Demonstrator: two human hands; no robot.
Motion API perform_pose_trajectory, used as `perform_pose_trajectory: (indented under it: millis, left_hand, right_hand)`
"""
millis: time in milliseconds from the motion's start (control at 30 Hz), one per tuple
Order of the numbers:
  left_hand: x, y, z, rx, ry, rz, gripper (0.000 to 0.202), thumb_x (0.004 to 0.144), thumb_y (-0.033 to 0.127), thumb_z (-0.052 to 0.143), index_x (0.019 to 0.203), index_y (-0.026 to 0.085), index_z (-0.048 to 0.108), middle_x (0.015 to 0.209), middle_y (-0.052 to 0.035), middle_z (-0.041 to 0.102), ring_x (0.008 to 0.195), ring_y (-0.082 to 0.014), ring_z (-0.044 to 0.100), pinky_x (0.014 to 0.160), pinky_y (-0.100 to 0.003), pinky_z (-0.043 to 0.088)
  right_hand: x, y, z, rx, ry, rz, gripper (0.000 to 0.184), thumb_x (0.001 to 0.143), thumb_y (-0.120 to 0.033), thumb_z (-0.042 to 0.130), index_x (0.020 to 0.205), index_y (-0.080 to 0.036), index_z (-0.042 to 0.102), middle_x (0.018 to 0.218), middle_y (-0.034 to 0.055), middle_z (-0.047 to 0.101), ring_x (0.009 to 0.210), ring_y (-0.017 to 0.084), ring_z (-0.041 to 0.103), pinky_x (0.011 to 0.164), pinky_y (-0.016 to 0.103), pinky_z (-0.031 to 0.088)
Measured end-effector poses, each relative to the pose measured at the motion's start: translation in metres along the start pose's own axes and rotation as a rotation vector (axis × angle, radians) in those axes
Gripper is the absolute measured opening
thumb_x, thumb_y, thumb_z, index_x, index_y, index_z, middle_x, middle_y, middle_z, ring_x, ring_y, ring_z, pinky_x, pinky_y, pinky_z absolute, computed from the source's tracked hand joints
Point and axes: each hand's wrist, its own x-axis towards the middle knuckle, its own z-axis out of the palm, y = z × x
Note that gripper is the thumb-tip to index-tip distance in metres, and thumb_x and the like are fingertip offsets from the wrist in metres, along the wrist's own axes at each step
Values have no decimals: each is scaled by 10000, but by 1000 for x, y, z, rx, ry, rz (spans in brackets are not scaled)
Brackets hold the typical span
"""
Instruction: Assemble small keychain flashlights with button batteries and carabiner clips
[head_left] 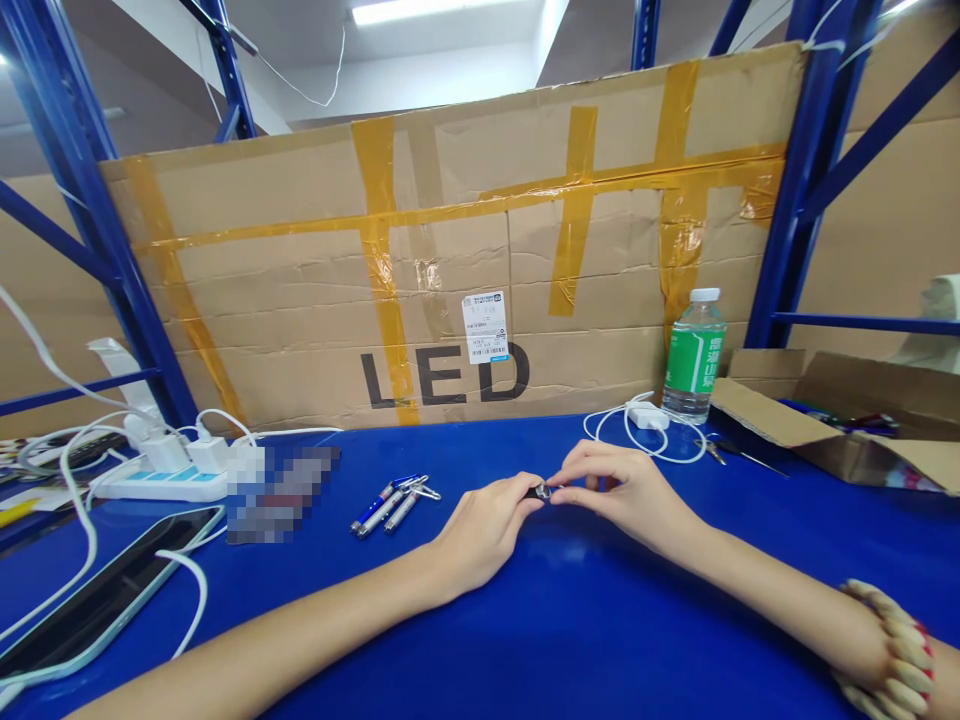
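Observation:
Both my hands meet over the middle of the blue table (pixel 570 620). My left hand (pixel 480 530) is closed around a small dark cylindrical torch (pixel 538 491), whose metal tip pokes out between the fingertips. My right hand (pixel 622 490) pinches that tip from the right, fingers pressed together. Three small pen-like keychain torches (pixel 394 502), blue and silver, lie on the table just left of my left hand.
A taped cardboard sheet (pixel 450 270) marked LED stands at the back. A water bottle (pixel 694 355), white charger and cable (pixel 649 420) and an open carton (pixel 832 420) are right. A power strip (pixel 161 480) and a phone (pixel 105 595) lie left.

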Motion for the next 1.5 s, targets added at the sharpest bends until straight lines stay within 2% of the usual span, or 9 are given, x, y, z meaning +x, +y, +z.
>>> perform_pose_trajectory:
  millis: [233, 400, 667, 833, 1033, 1133, 1300, 1500]
  left_hand:
    - [0, 3, -1, -23, -1, -3, 210, 940, 240, 318, 1037, 211, 502, 998, -9, 614, 874, -151, 582, 741, -240, 427]
    - [0, 3, -2, -15, -2, 17, 203, 942, 238, 318, 1030, 205, 498, 1003, -11, 614, 876, -153, 581, 742, -239, 423]
    - [0, -4, 3, -9, -46, 33, 207, 950, 269, 295, 1051, 214, 466, 998, -20, 600, 894, -160, 575, 736, -252, 427]
    - [0, -5, 3, -13, -114, 17, 198, 945, 255, 273, 1034, 191, 437, 937, -51, 593, 813, -174, 578, 671, -262, 424]
    - [-2, -6, 2, -104, -159, -11, 89, 922, 231, 311, 958, 194, 383, 796, -9, 571, 677, -150, 562, 593, -232, 389]
    - [-3, -6, 2, -123, -161, -18, 57, 920, 233, 309, 889, 203, 346, 782, 0, 559, 671, -150, 559, 584, -232, 380]
    - [-2, -6, 3, -132, -135, 19, 79, 919, 216, 319, 841, 207, 319, 867, -15, 579, 739, -155, 572, 621, -237, 391]
    - [0, -6, 4, -74, -69, 56, 89, 913, 198, 338, 824, 200, 343, 879, -28, 576, 751, -156, 565, 650, -245, 408]
  right_hand:
    - [-1, 2, 2, -14, 7, -4, 292, 734, -472, 640, 783, -196, 722, 741, 45, 624, 542, 104, 496, 507, 243, 387]
    - [0, 3, 1, 69, -27, -20, 275, 731, -435, 656, 756, -169, 721, 714, 49, 615, 545, 100, 492, 492, 231, 386]
    - [0, 5, 2, 128, -70, 39, 258, 734, -404, 658, 721, -152, 712, 708, 42, 594, 532, 88, 483, 475, 228, 373]
    - [-1, 12, 1, 119, -88, 63, 257, 720, -406, 669, 706, -153, 707, 712, 47, 597, 581, 112, 513, 510, 245, 385]
    - [-3, 13, 6, 129, -120, 122, 263, 710, -416, 661, 644, -163, 683, 682, 37, 565, 578, 121, 499, 512, 254, 382]
    - [-4, 11, 9, 91, -110, 144, 233, 717, -389, 648, 652, -167, 676, 678, 30, 552, 579, 119, 482, 520, 254, 373]
    - [-5, 6, 11, 101, -130, 284, 206, 693, -349, 645, 624, -155, 635, 679, 15, 546, 510, 88, 453, 469, 231, 351]
    - [-3, 0, 12, 357, -195, 463, 315, 624, -416, 687, 591, -134, 551, 580, -6, 544, 421, 56, 419, 397, 195, 339]
